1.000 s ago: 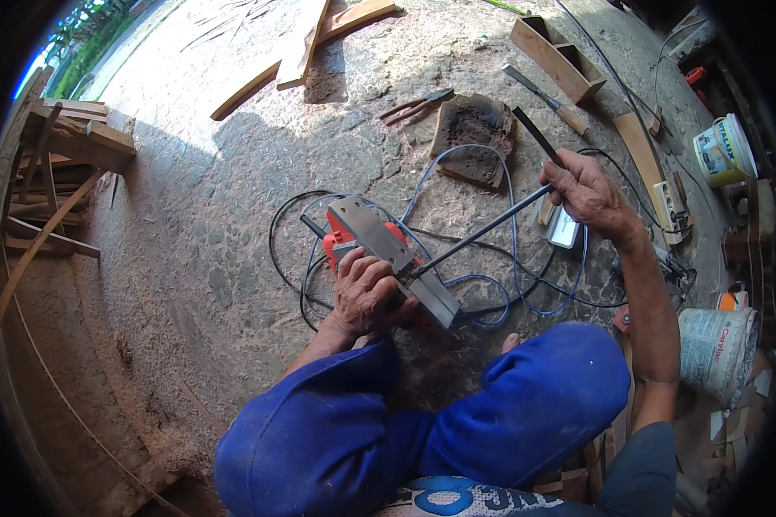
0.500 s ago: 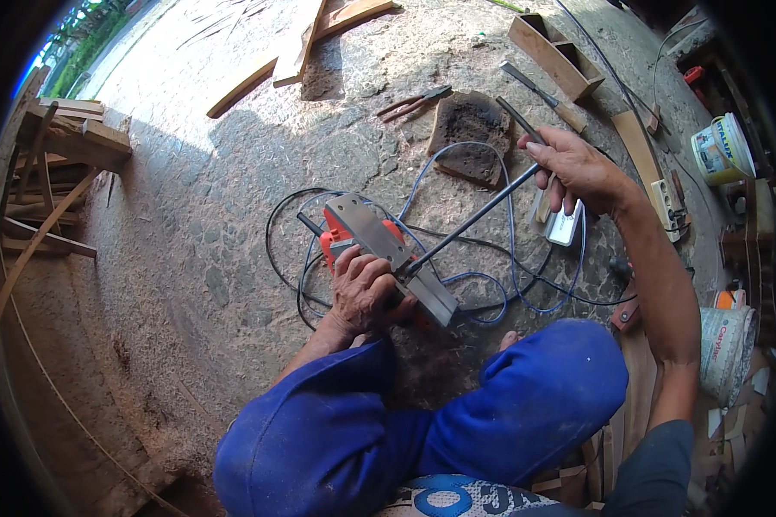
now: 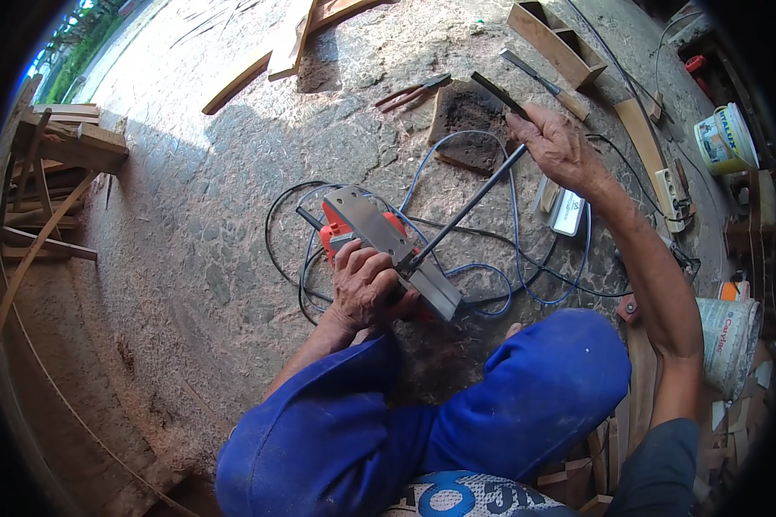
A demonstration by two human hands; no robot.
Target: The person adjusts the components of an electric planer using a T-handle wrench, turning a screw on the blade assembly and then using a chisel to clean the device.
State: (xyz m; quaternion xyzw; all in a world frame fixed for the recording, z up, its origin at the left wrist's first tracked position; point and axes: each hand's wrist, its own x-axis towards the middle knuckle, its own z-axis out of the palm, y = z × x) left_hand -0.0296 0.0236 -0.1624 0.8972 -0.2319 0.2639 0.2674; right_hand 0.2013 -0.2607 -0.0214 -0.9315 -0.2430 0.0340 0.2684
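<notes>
An orange electric hand planer (image 3: 369,227) lies sole up in front of my knees, its flat metal plates facing upward. My left hand (image 3: 366,286) is closed round its near side, fingers over the edge of the plate. In my right hand (image 3: 559,148) is the dark crossbar of a long T-handle wrench (image 3: 472,207). The wrench's shaft slants down to the left, and its tip meets the planer at the gap between the plates, beside my left fingertips. What the tip sits on is too small to make out.
Black and blue cables (image 3: 483,269) loop round the planer. Beyond lie a hollowed wooden block (image 3: 444,129), pliers (image 3: 412,92), a chisel (image 3: 547,84) and a wooden box (image 3: 553,47). A power strip (image 3: 671,196) and buckets (image 3: 726,138) stand at right; stacked timber (image 3: 69,146) at left.
My right hand has moved slightly up and left with the wrench's crossbar, which has turned a little. My left hand stays on the planer.
</notes>
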